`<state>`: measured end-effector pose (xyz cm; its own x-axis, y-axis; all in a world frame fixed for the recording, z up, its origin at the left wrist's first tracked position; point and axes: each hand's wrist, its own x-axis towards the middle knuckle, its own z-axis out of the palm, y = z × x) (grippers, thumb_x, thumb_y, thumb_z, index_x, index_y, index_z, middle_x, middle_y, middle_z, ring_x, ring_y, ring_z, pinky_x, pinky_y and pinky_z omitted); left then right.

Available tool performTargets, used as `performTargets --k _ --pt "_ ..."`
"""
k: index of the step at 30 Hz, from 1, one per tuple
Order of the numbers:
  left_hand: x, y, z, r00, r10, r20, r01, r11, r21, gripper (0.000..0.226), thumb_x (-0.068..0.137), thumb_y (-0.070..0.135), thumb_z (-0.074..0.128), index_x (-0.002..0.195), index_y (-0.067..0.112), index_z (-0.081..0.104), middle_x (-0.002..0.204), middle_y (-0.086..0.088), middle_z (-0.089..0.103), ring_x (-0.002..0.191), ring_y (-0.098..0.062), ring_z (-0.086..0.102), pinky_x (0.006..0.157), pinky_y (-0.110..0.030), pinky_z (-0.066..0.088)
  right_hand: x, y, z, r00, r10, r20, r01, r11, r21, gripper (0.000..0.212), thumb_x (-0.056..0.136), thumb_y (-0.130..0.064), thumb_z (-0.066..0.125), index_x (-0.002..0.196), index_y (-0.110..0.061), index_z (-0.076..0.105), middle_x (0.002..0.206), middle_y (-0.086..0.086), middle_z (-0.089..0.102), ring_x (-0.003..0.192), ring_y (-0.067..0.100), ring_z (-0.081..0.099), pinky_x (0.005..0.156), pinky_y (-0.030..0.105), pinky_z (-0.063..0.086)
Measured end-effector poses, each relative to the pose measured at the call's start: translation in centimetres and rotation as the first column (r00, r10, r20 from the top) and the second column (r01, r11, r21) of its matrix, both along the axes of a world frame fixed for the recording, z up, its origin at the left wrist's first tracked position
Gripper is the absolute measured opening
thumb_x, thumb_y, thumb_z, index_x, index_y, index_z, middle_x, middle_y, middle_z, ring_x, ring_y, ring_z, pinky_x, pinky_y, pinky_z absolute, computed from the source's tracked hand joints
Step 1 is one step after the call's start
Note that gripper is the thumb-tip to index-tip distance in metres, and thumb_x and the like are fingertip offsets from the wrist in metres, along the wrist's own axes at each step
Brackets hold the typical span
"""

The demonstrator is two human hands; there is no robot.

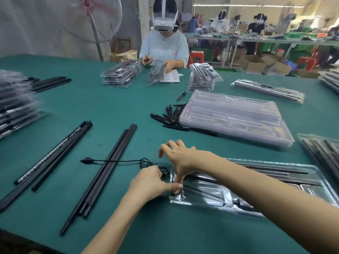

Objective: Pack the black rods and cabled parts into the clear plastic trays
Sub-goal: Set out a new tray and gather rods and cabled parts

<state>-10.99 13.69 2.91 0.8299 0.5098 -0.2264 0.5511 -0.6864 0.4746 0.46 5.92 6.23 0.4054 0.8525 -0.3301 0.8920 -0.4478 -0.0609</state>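
Note:
A clear plastic tray (211, 203) lies in front of me with several black rods in its slots. My left hand (148, 182) grips a coiled black cable (146, 162) at the tray's left end, its thumb pressing on the tray. The cable's plug (87, 160) lies stretched out to the left across a bundle of black rods (108, 167). My right hand (180, 154) reaches over the tray's left end, thumb pushing down into it, the other fingers spread and raised.
A second rod bundle (53, 154) lies at the left. A stack of empty clear trays (236, 116) sits behind, with black spikes (170, 114) beside it. Filled tray stacks stand at left (14, 105) and right (322, 149). A person across the green table (102, 105) handles parts.

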Motion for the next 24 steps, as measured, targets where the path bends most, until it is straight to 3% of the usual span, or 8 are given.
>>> performTargets --k 4,8,13,16,19,22,24 --pt "0.7 0.0 0.2 0.995 -0.073 -0.073 0.080 0.993 0.084 0.066 0.063 0.068 0.071 0.046 0.016 0.034 0.031 0.008 0.035 0.043 -0.012 0.036 0.044 -0.027 0.022 0.5 -0.2 -0.8 0.998 -0.033 -0.045 0.034 0.999 0.028 0.094 0.053 -0.037 0.091 0.126 -0.027 0.032 0.131 -0.001 0.031 0.121 0.023 0.027 0.086 0.055 0.041" --pt "0.4 0.1 0.0 0.995 -0.061 -0.079 0.066 0.996 0.060 0.060 0.064 0.073 0.066 0.052 0.018 0.045 0.046 0.008 0.050 0.039 -0.008 0.047 0.046 -0.024 0.032 1.1 -0.4 -1.7 0.993 -0.068 -0.101 0.076 0.994 0.082 0.085 0.056 -0.035 0.089 0.120 -0.027 0.035 0.128 -0.002 0.034 0.119 0.022 0.031 0.083 0.048 0.040" --pt "-1.3 -0.5 -0.9 0.993 -0.063 0.097 0.063 0.998 0.001 0.044 0.077 0.067 0.057 0.065 0.025 0.055 0.053 0.011 0.055 0.049 -0.004 0.051 0.052 -0.025 0.039 2.2 -1.5 -2.1 0.977 -0.040 -0.209 0.067 0.990 0.122 0.083 0.063 -0.040 0.085 0.128 -0.036 0.034 0.135 -0.005 0.029 0.126 0.019 0.026 0.099 0.051 0.033" --pt "-2.1 -0.3 -0.8 0.986 -0.105 0.133 0.129 0.974 -0.186 0.025 0.088 0.049 0.055 0.074 0.029 0.062 0.063 0.007 0.061 0.047 -0.007 0.055 0.050 -0.023 0.041 3.0 -2.6 -1.7 0.938 -0.004 -0.347 0.063 0.985 0.161 0.071 0.075 -0.048 0.075 0.135 -0.037 0.038 0.143 -0.005 0.030 0.132 0.013 0.026 0.112 0.042 0.022" --pt "-2.6 -0.2 -0.5 0.984 -0.028 0.175 0.102 0.899 -0.426 0.014 0.092 0.017 0.051 0.081 0.019 0.060 0.067 0.003 0.064 0.042 -0.018 0.059 0.042 -0.017 0.038 3.8 -3.4 -0.8 0.754 -0.051 -0.655 0.254 0.942 0.220 0.052 0.091 -0.034 0.061 0.138 -0.021 0.043 0.140 0.000 0.047 0.127 0.009 0.044 0.107 0.023 0.034" --pt "-2.7 -0.7 0.0 0.983 0.064 0.170 0.052 0.798 -0.600 0.018 0.093 0.026 0.056 0.083 0.011 0.056 0.071 0.000 0.068 0.047 -0.024 0.064 0.041 -0.019 0.041 4.0 -4.0 -1.1 0.828 -0.079 -0.555 0.231 0.950 0.209 0.056 0.086 -0.038 0.068 0.136 -0.026 0.047 0.131 -0.004 0.048 0.121 0.008 0.046 0.099 0.011 0.035" --pt "-2.4 -1.2 0.2 0.988 0.072 0.140 0.034 0.772 -0.634 0.029 0.088 0.037 0.063 0.089 0.009 0.053 0.074 -0.004 0.071 0.044 -0.021 0.063 0.041 -0.019 0.041 4.0 -4.1 -1.7 0.875 -0.098 -0.475 0.222 0.951 0.214 0.059 0.080 -0.043 0.072 0.133 -0.032 0.047 0.126 0.000 0.045 0.121 0.012 0.045 0.107 0.024 0.034"
